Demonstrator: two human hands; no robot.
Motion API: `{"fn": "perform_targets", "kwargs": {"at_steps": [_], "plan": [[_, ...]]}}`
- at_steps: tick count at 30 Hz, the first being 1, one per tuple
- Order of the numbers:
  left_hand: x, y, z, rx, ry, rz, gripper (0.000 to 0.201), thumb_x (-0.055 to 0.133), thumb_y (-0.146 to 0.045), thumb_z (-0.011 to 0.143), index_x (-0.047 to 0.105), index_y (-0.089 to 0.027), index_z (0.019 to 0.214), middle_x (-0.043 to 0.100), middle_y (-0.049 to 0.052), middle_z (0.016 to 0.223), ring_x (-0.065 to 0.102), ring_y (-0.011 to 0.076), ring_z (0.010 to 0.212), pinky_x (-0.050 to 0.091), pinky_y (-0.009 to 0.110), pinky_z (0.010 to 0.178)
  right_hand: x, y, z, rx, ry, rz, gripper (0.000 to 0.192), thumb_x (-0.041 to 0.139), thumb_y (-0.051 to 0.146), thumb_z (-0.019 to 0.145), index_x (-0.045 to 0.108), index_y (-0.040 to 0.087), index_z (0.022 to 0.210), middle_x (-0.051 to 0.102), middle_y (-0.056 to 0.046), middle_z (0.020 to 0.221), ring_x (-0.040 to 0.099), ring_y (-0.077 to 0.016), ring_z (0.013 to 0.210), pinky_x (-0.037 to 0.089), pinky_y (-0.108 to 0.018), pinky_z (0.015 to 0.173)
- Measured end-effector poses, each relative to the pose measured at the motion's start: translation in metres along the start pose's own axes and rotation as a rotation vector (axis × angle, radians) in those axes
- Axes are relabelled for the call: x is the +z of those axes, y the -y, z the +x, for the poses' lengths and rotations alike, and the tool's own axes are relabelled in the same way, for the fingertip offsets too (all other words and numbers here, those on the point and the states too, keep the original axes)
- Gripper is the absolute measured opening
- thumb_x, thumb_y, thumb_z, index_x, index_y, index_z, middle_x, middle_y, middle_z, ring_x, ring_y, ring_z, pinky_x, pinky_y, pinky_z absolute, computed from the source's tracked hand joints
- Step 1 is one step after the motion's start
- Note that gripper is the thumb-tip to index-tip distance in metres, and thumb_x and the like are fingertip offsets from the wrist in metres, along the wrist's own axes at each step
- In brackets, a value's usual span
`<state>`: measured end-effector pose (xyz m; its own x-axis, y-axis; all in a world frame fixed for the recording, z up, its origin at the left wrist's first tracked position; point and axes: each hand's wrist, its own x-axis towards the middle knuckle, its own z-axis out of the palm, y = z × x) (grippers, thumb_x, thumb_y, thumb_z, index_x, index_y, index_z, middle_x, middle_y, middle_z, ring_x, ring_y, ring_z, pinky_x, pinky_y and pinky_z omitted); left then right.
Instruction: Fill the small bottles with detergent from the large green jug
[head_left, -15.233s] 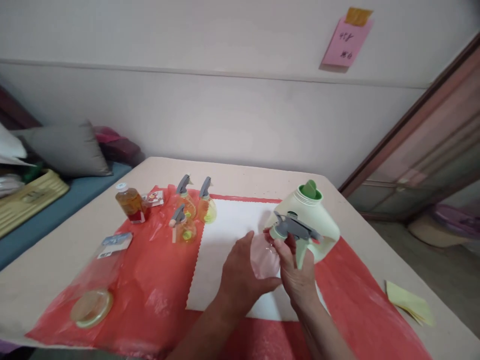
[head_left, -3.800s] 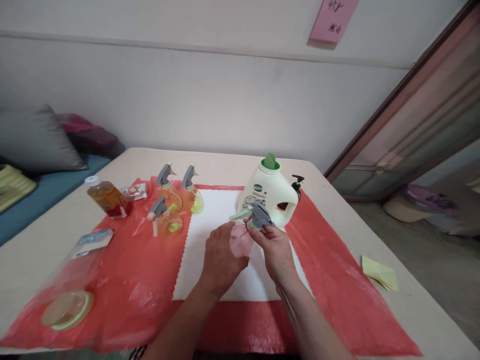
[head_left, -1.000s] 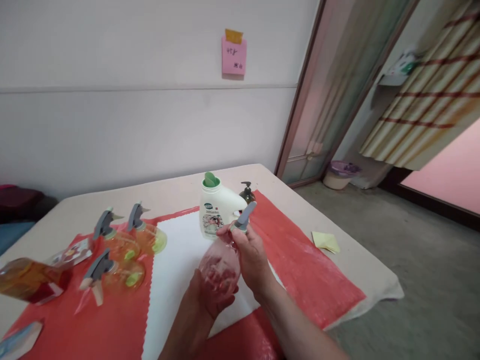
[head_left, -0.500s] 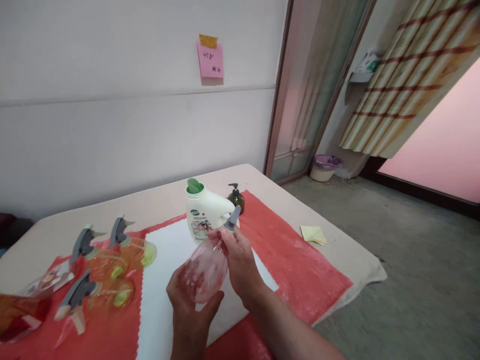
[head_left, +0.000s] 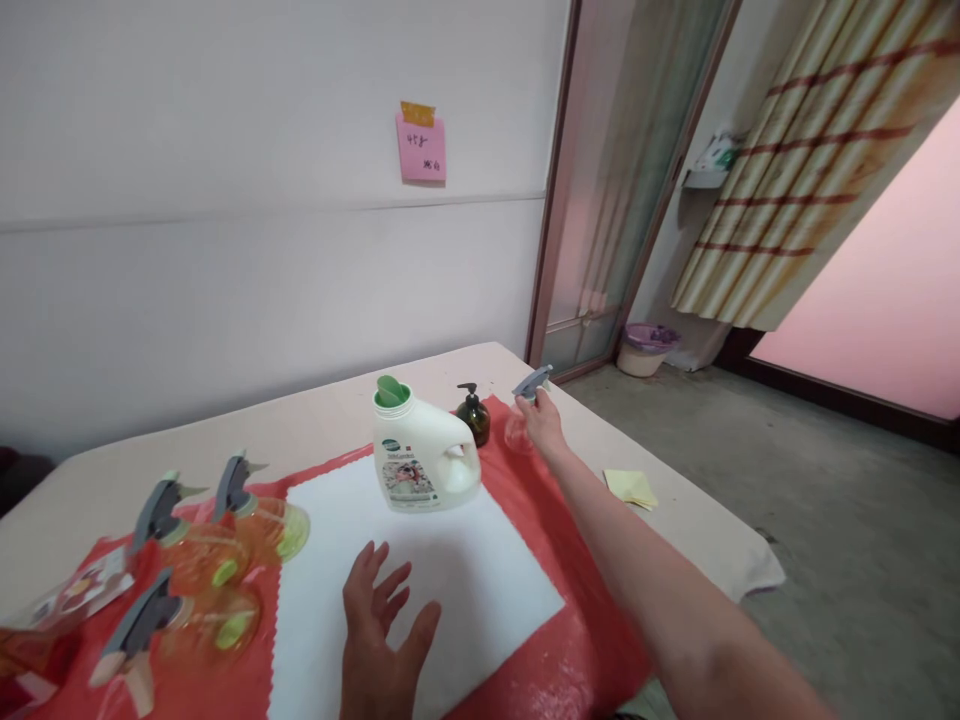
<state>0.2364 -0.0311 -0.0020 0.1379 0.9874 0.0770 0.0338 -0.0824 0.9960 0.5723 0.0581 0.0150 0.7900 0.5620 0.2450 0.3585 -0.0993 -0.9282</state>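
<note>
My right hand [head_left: 541, 424] reaches to the far right of the table, closed around the neck of a pink clear spray bottle [head_left: 516, 432] with a grey trigger head. The bottle is upright on or just over the red sheet, beside a dark pump bottle [head_left: 474, 420]. My left hand [head_left: 381, 625] is empty above the white mat [head_left: 457, 590], its fingers apart and curled a little. Beyond it stands a white detergent jug [head_left: 420, 455], uncapped, with a green spout.
Several orange spray bottles [head_left: 202, 550] with grey triggers lie at the left on the red sheet [head_left: 577, 610], near a plastic packet [head_left: 82, 590]. Yellow sticky notes [head_left: 630, 487] lie near the table's right edge. A pink note [head_left: 421, 150] is taped to the wall.
My right hand has carried the pink spray bottle away from me, to the right, next to the pump bottle. My left hand has let go of it and is now open.
</note>
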Motion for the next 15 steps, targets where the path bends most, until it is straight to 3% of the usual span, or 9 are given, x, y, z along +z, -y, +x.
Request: {"fn": "perform_targets", "kwargs": {"at_steps": [6, 11, 15], "plan": [[-0.002, 0.007, 0.004, -0.026, -0.019, 0.017, 0.082, 0.074, -0.049, 0.072, 0.034, -0.031, 0.141, 0.044, 0.015, 0.145, 0.061, 0.0316, 0.115, 0.050, 0.051, 0.095, 0.035, -0.027, 0.048, 0.019, 0.006, -0.077, 0.030, 0.058, 0.039, 0.092, 0.061, 0.015, 0.111, 0.065, -0.006, 0.107, 0.064, -0.0174, 0.091, 0.055, -0.038, 0.080], [-0.002, 0.008, 0.005, -0.025, -0.037, 0.033, 0.082, 0.074, -0.048, 0.072, 0.035, -0.030, 0.141, 0.045, 0.016, 0.145, 0.063, 0.0313, 0.112, 0.051, 0.049, 0.092, 0.055, -0.038, 0.057, 0.017, 0.053, -0.111, 0.029, 0.058, 0.039, 0.092, 0.061, 0.017, 0.111, 0.066, -0.006, 0.108, 0.064, -0.0172, 0.091, 0.055, -0.039, 0.082], [-0.003, 0.008, 0.004, -0.034, -0.025, 0.051, 0.077, 0.071, -0.048, 0.074, 0.036, -0.031, 0.140, 0.045, 0.014, 0.145, 0.063, 0.0292, 0.111, 0.051, 0.048, 0.092, 0.054, -0.039, 0.057, 0.007, 0.087, -0.112, 0.031, 0.060, 0.040, 0.091, 0.061, 0.016, 0.111, 0.066, -0.006, 0.106, 0.064, -0.0177, 0.091, 0.055, -0.040, 0.083]]}}
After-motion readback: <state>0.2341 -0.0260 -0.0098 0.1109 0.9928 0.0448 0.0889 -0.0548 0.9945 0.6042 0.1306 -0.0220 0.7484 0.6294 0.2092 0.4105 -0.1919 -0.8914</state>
